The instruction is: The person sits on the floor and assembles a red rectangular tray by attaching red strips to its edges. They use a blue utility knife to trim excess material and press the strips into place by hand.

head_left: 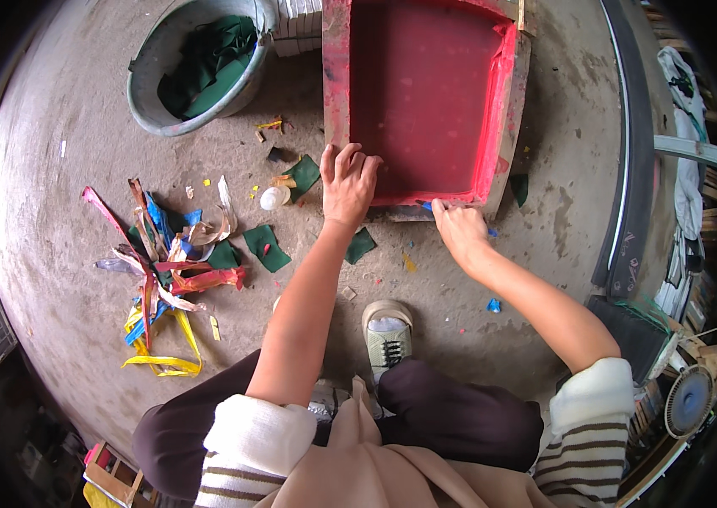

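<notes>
Left forearm (301,317): reaches steeply up and slightly rightward from a rolled white cuff (261,436), elbow softly bent.
Left hand (348,179): palm down over the frame's near left corner, fingers bent and a little apart, their tips on the wood and the red inner edge; whether it grips or merely presses, I cannot tell.
Right forearm (545,313): slants up and leftward, the wrist close to the near right corner.
Right hand (462,230): folded nearly closed around a slim blue object (425,204), thumb and forefinger at the near rail.
Red frame (337,76): a shallow, roughly rectangular wooden surround, worn and stained; the inside edges are bright red, the flat panel (418,93) a darker, duller red with faint pale spots.
Frame's place: on the concrete floor (561,279), in front of the person, right of the grey bucket (138,85) of green pieces (214,72).
Hidden: the left thumb, the corner under the left hand, and most of the blue object inside the right fist.
Cut off: the frame's far end, at the upper edge.
Hard to make out: the blue object's kind and exact contact with the rail.
</notes>
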The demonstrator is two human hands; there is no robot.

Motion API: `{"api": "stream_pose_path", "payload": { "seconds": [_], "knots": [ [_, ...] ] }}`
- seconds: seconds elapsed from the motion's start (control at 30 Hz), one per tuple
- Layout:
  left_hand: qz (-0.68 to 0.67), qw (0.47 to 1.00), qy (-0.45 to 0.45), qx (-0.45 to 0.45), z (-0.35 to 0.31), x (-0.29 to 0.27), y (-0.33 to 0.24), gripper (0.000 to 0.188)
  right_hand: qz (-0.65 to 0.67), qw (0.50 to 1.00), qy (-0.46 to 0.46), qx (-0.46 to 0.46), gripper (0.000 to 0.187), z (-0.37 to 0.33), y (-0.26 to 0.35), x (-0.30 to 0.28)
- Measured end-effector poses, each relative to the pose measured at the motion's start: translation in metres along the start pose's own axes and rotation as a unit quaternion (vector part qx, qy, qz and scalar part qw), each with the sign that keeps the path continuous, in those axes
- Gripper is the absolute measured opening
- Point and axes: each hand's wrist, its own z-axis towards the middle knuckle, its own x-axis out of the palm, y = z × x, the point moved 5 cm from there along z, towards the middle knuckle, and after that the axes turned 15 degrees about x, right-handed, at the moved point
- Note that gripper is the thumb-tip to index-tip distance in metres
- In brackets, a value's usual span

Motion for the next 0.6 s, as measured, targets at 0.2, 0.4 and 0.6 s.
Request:
{"api": "stream_pose_path", "payload": {
  "seconds": [0.2, 0.4, 0.6],
  "knots": [
    [0.006, 1.000, 0.014, -0.007, -0.003, 0.000, 0.003, 0.015, 0.191, 0.976, 0.089, 0.051, 0.019, 0.005, -0.009, -0.005],
    [0.010, 1.000, 0.002, -0.002, -0.002, 0.000, 0.003, 0.016, 0.281, 0.941, 0.173, 0.071, 0.025, 0.011, -0.017, 0.001],
    [0.009, 1.000, -0.009, -0.003, -0.002, 0.000, 0.002, 0.015, 0.345, 0.912, 0.212, 0.071, 0.028, 0.019, -0.018, 0.017]
  ]
}}
